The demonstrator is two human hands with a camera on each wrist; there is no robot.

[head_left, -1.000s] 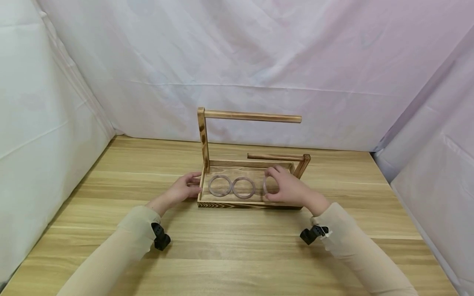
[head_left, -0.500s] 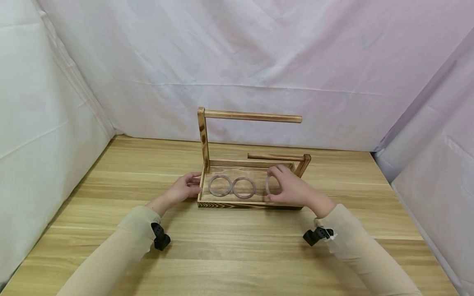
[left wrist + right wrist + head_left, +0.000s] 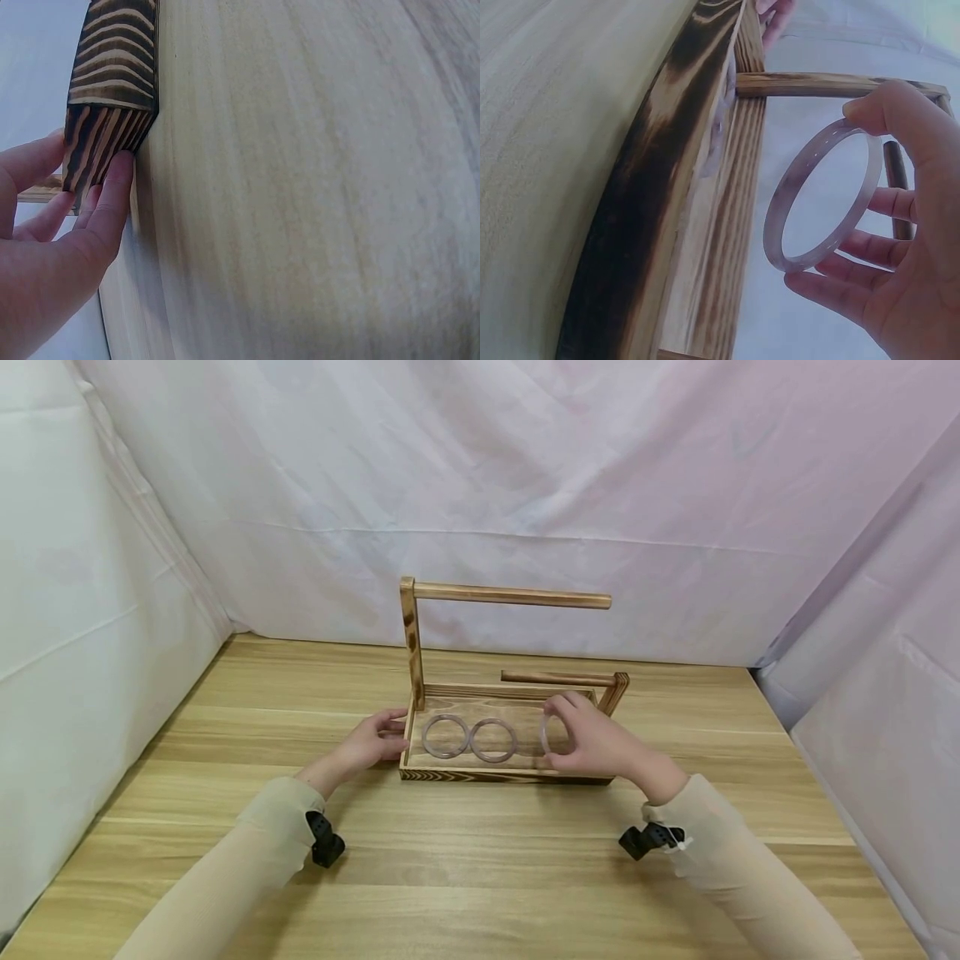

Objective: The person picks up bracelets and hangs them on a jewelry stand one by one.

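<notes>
- The left hand [image 3: 369, 742] reaches in from the near left, fingers parted and laid against the left end of the wooden tray [image 3: 504, 775], without wrapping round it.
- The left wrist view shows what the head view hides: fingertips touching the outer face of that end, which has dark stripes.
- At the tray's left end stands a tall post [image 3: 412, 643], its upper rod [image 3: 512, 596] pointing right.
- Inside the tray, the left ring [image 3: 446, 756] and the middle ring [image 3: 493, 760] lie side by side.
- Farther right, the right hand [image 3: 596, 739] pinches the held ring [image 3: 780, 202] over the tray, beside the lower rod [image 3: 558, 678].
- The right wrist view shows that grip fully: thumb on one edge, fingers opposite, the ring clear of the tray's rim.
</notes>
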